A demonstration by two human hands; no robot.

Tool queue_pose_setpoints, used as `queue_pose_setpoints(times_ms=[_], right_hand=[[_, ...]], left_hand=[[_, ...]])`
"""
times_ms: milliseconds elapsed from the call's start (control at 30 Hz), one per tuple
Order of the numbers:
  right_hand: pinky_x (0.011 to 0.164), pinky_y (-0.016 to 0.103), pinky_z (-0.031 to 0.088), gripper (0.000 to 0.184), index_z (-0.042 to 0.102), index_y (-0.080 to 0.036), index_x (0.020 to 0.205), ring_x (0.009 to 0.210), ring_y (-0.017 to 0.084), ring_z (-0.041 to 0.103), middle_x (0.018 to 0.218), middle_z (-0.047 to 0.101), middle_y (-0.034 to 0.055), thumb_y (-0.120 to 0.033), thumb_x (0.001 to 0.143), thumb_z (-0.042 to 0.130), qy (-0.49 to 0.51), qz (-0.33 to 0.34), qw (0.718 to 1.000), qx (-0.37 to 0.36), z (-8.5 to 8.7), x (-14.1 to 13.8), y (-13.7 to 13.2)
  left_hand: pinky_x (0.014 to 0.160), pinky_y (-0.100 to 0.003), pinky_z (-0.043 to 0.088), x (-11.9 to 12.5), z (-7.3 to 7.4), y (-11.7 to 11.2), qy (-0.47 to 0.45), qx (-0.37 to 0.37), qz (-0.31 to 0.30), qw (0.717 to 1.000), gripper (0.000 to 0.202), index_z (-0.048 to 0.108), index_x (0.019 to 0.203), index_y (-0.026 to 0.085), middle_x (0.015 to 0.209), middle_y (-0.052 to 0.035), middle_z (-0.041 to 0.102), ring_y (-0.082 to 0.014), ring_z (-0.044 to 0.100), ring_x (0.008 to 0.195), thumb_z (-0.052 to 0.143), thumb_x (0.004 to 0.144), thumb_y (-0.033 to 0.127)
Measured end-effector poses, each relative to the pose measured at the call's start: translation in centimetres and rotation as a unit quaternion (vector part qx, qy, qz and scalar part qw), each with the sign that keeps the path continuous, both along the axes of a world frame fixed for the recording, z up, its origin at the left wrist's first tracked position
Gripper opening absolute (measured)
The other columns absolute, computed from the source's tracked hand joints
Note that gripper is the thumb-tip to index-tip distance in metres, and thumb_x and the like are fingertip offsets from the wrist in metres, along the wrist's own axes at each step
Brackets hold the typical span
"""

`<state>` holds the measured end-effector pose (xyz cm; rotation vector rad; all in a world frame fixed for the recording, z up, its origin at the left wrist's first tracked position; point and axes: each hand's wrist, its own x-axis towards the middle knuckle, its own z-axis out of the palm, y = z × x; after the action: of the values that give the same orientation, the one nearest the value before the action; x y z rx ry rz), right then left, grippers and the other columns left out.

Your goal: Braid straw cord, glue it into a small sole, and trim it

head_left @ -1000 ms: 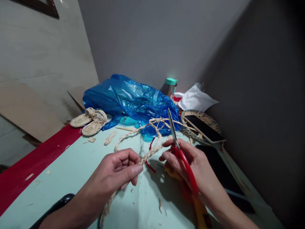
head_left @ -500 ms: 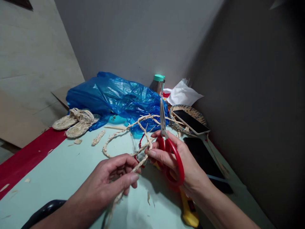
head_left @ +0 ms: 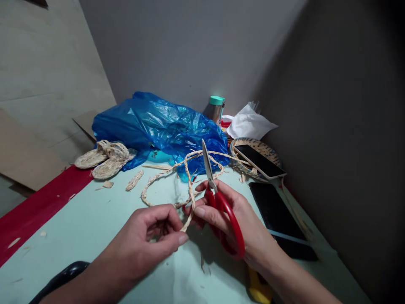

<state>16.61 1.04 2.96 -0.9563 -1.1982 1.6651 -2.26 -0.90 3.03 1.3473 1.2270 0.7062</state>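
A pale braided straw cord [head_left: 190, 185] runs between both hands and loops over the table beyond them. My left hand [head_left: 155, 238] pinches it between thumb and fingertips. In my right hand [head_left: 234, 211] is a pair of scissors [head_left: 230, 223] with red handles, its blades closed and pointing up and away. The thumb and fingers of that same hand also grip the cord, just above the left hand's pinch. The far end of the cord reaches a woven basket [head_left: 272, 154] on the right.
Woven straw slippers [head_left: 109, 162] lie at the left before a blue plastic bag [head_left: 158, 120]. A phone [head_left: 261, 160] rests on the basket, near a dark tablet-like slab [head_left: 275, 211]. Behind stand a bottle [head_left: 215, 110] and white paper [head_left: 249, 122]. A yellow tool [head_left: 258, 289] lies under my right forearm.
My hands have come closer together along the cord. The scissors have tilted left and dropped slightly. The view has shifted a little.
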Motion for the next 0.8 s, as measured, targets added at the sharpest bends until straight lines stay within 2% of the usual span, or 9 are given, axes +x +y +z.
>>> queue_pose_setpoints(times_ms=[67,133,200,267,367,467,567,667,800], right_hand=[[0.062,0.021,0.049,0.042,0.053,-0.022,0.096,0.062,0.011,0.063,0.069,0.067,-0.0055,-0.030,0.071,0.086,-0.015,-0.006,1.000,-0.004,0.2,0.0,0.0],[0.059,0.020,0.048,0.038,0.053,-0.022,0.095,0.059,0.010,0.061,0.066,0.067,-0.0056,-0.032,0.074,0.084,-0.024,0.010,1.000,-0.006,0.2,0.1,0.0],[0.058,0.020,0.048,0.036,0.052,-0.021,0.096,0.056,0.010,0.059,0.064,0.067,-0.0052,-0.036,0.078,0.080,-0.032,0.031,0.999,-0.010,0.2,0.2,0.0],[0.058,0.020,0.048,0.036,0.052,-0.021,0.096,0.056,0.009,0.059,0.065,0.068,-0.0048,-0.037,0.079,0.080,-0.032,0.039,0.999,-0.010,0.1,0.4,0.1],[0.064,0.020,0.050,0.041,0.051,-0.021,0.098,0.062,0.009,0.063,0.070,0.068,-0.0054,-0.030,0.075,0.084,-0.003,0.037,0.999,-0.012,-0.1,0.6,0.2],[0.068,0.022,0.052,0.045,0.049,-0.021,0.102,0.068,0.011,0.066,0.077,0.069,-0.0037,-0.030,0.076,0.084,0.036,0.039,0.999,-0.010,-0.4,0.6,0.3],[0.068,0.023,0.054,0.044,0.050,-0.022,0.106,0.068,0.011,0.067,0.080,0.070,-0.0023,-0.030,0.079,0.082,0.065,0.065,0.996,0.001,-0.7,0.6,0.2],[0.068,0.021,0.054,0.040,0.054,-0.022,0.105,0.067,0.010,0.067,0.078,0.069,-0.0041,-0.028,0.078,0.083,0.067,0.092,0.993,0.008,-0.7,0.7,0.3],[0.069,0.017,0.050,0.034,0.061,-0.022,0.100,0.071,0.007,0.065,0.080,0.067,-0.0050,-0.026,0.076,0.084,0.030,0.059,0.997,0.035,-0.5,1.1,0.5]], left_hand=[[0.054,-0.024,0.034,0.3,-0.1,-0.5,0.087,0.093,-0.012,0.992,0.022,0.054,0.062,0.021,0.058,0.0043,0.046,-0.0128,0.043,0.056,0.066,0.080,0.026],[0.054,-0.025,0.034,0.5,-0.3,-1.0,0.145,0.199,-0.027,0.969,0.023,0.054,0.062,0.021,0.059,0.0039,0.046,-0.0128,0.043,0.055,0.062,0.083,0.024],[0.055,-0.025,0.035,0.7,-0.5,-1.4,0.155,0.275,-0.042,0.948,0.021,0.058,0.066,0.021,0.061,0.0030,0.050,-0.0127,0.047,0.056,0.058,0.087,0.022],[0.058,-0.024,0.037,0.7,-0.7,-1.6,0.143,0.296,-0.054,0.943,0.021,0.062,0.070,0.021,0.063,0.0019,0.054,-0.0131,0.050,0.058,0.056,0.090,0.022],[0.060,-0.025,0.039,0.4,-0.5,-1.2,0.127,0.219,-0.058,0.966,0.018,0.068,0.076,0.021,0.066,0.0005,0.060,-0.0149,0.052,0.061,0.060,0.090,0.029],[0.062,-0.025,0.041,0.0,-0.1,-0.4,0.031,0.014,-0.068,0.997,0.018,0.073,0.089,0.020,0.077,-0.0027,0.070,-0.0169,0.057,0.067,0.064,0.087,0.036],[0.066,-0.024,0.044,-0.3,0.2,0.1,-0.125,-0.163,-0.078,0.976,0.024,0.073,0.095,0.016,0.083,-0.0065,0.074,-0.0156,0.060,0.070,0.065,0.089,0.038],[0.069,-0.021,0.045,-0.1,0.1,0.3,-0.204,-0.206,-0.055,0.955,0.020,0.073,0.095,0.014,0.079,-0.0063,0.074,-0.0137,0.061,0.072,0.072,0.084,0.030],[0.069,-0.023,0.048,0.1,0.0,0.2,-0.241,-0.190,-0.052,0.950,0.027,0.071,0.102,0.016,0.079,-0.0068,0.076,-0.0153,0.066,0.070,0.076,0.079,0.028]])
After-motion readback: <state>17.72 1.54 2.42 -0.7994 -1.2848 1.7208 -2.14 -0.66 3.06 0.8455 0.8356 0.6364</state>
